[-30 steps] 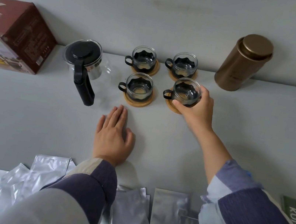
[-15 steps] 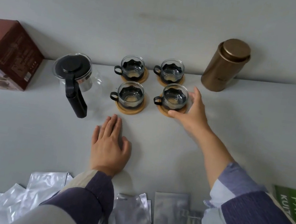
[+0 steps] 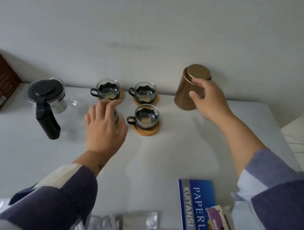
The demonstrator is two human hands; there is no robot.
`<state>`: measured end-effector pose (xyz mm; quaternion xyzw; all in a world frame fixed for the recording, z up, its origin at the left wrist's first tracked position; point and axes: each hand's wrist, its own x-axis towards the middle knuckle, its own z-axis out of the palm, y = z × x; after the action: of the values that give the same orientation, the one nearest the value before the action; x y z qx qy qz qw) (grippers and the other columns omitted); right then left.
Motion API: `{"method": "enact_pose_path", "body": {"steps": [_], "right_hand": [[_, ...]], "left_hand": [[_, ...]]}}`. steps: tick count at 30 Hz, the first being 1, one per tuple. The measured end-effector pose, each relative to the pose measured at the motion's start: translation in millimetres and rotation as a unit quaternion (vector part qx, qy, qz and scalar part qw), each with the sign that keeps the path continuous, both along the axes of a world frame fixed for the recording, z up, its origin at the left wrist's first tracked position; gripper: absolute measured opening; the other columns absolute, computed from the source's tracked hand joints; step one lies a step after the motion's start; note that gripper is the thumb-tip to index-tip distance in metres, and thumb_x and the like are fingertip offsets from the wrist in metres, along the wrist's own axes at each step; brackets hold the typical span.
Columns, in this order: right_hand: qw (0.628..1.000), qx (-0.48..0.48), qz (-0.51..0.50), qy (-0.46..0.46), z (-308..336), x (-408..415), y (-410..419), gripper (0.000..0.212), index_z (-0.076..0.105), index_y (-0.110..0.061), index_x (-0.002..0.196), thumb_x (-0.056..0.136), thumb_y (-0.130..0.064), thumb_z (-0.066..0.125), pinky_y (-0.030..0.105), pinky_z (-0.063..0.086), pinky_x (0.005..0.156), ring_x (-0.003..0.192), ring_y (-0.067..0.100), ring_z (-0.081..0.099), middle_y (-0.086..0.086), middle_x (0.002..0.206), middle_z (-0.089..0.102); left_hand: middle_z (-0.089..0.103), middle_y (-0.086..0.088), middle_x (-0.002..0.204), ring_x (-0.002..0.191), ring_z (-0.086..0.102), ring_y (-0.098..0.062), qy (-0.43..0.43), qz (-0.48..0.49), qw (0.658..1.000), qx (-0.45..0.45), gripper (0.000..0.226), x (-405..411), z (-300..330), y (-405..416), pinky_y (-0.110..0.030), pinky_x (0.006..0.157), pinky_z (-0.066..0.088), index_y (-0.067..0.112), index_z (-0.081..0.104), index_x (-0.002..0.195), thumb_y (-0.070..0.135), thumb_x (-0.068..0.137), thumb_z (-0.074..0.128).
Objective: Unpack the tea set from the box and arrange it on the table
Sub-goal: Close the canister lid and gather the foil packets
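Fingers of the right hand (image 3: 209,100) wrap the gold canister (image 3: 187,94) beside the cups (image 3: 146,94).

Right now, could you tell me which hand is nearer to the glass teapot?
Left. The left hand hovers just right of the teapot; the right hand is far across, on the gold canister.

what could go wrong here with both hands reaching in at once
1. The right hand grips the gold tin near its top, and it looks tilted by the table's back edge; it might tip or slip.
2. The left hand covers the near-left cup, close to three other cups; a nudge could knock them off their coasters.
3. The teapot handle points toward the left arm and may catch a sleeve.
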<state>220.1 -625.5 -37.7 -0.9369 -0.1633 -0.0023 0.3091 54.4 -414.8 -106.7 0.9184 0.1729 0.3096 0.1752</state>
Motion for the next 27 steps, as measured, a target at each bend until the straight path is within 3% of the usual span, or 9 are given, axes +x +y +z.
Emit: {"method": "enact_pose_path", "body": {"steps": [4, 7, 9, 13, 17, 20, 23, 27], "right_hand": [[0.996, -0.087, 0.004, -0.029, 17.7, 45.6, 1.1, 0.045, 0.043, -0.031, 0.138, 0.094, -0.033, 0.05, 0.044, 0.038, 0.106, 0.125, 0.037, 0.043, 0.012, 0.137, 0.045], [0.98, -0.193, 0.019, -0.051, 19.8, 70.9, 6.6, 0.049, 0.032, -0.036, 0.143, 0.096, -0.045, 0.041, 0.047, 0.035, 0.103, 0.128, 0.038, 0.035, 0.012, 0.142, 0.037], [0.962, -0.263, 0.028, -0.073, 16.9, 81.9, 9.5, 0.05, 0.026, -0.04, 0.145, 0.096, -0.051, 0.033, 0.047, 0.033, 0.1, 0.128, 0.038, 0.033, 0.012, 0.144, 0.033], [0.943, -0.31, 0.053, -0.106, 7.8, 96.7, 12.3, 0.052, 0.03, -0.039, 0.142, 0.095, -0.059, 0.024, 0.045, 0.035, 0.095, 0.122, 0.037, 0.038, 0.012, 0.14, 0.037], [0.937, -0.308, 0.091, -0.14, 2.7, 106.1, 13.5, 0.06, 0.037, -0.028, 0.139, 0.091, -0.064, 0.03, 0.042, 0.04, 0.09, 0.118, 0.035, 0.043, 0.015, 0.132, 0.042], [0.943, -0.284, 0.106, -0.141, 0.6, 107.5, 13.0, 0.058, 0.038, -0.025, 0.139, 0.093, -0.059, 0.034, 0.041, 0.042, 0.089, 0.117, 0.035, 0.045, 0.016, 0.132, 0.042], [0.94, -0.292, 0.123, -0.126, 4.0, 109.3, 12.5, 0.056, 0.038, -0.023, 0.139, 0.095, -0.056, 0.034, 0.041, 0.041, 0.089, 0.115, 0.037, 0.046, 0.018, 0.132, 0.042], [0.939, -0.299, 0.15, -0.085, 17.3, 115.0, 11.9, 0.052, 0.043, -0.022, 0.134, 0.095, -0.055, 0.033, 0.038, 0.039, 0.086, 0.113, 0.038, 0.049, 0.018, 0.128, 0.047]], "left_hand": [[0.047, -0.011, 0.129, 0.118, 0.042, -0.031, 0.065, -0.078, 0.995, -0.025, 0.057, 76.0, 31.1, -37.3, -0.043, 0.1, 0.037, 0.011, 0.043, 0.136, 0.032, 0.087, 0.061], [0.037, -0.007, 0.145, 0.136, 0.03, -0.025, 0.189, -0.134, 0.964, -0.131, 0.072, 129.6, 35.6, -63.7, -0.038, 0.11, 0.03, 0.012, 0.03, 0.146, 0.041, 0.088, 0.061], [0.034, -0.006, 0.149, 0.139, 0.029, -0.022, 0.229, -0.154, 0.948, -0.159, 0.079, 155.3, 31.4, -77.2, -0.035, 0.111, 0.028, 0.011, 0.026, 0.148, 0.043, 0.086, 0.064], [0.035, -0.008, 0.148, 0.137, 0.033, -0.023, 0.232, -0.144, 0.942, -0.196, 0.09, 192.7, 23.4, -93.4, -0.034, 0.109, 0.029, 0.008, 0.023, 0.149, 0.041, 0.08, 0.071], [0.054, -0.007, 0.13, 0.12, 0.053, -0.023, 0.155, -0.137, 0.934, -0.29, 0.081, 221.6, 17.2, -102.3, -0.039, 0.099, 0.045, 0.01, 0.038, 0.138, 0.041, 0.073, 0.073], [0.059, 0.0, 0.123, 0.11, 0.058, -0.017, 0.129, -0.138, 0.926, -0.327, 0.074, 224.2, 11.5, -101.8, -0.035, 0.091, 0.049, 0.018, 0.043, 0.134, 0.036, 0.07, 0.077], [0.06, 0.007, 0.121, 0.105, 0.056, -0.009, 0.106, -0.149, 0.927, -0.327, 0.075, 219.8, 5.7, -100.3, -0.026, 0.087, 0.046, 0.023, 0.045, 0.131, 0.036, 0.067, 0.083], [0.06, 0.005, 0.123, 0.111, 0.055, -0.012, 0.088, -0.149, 0.932, -0.318, 0.079, 219.6, 1.3, -101.8, -0.025, 0.091, 0.044, 0.021, 0.047, 0.132, 0.038, 0.064, 0.085]]}}
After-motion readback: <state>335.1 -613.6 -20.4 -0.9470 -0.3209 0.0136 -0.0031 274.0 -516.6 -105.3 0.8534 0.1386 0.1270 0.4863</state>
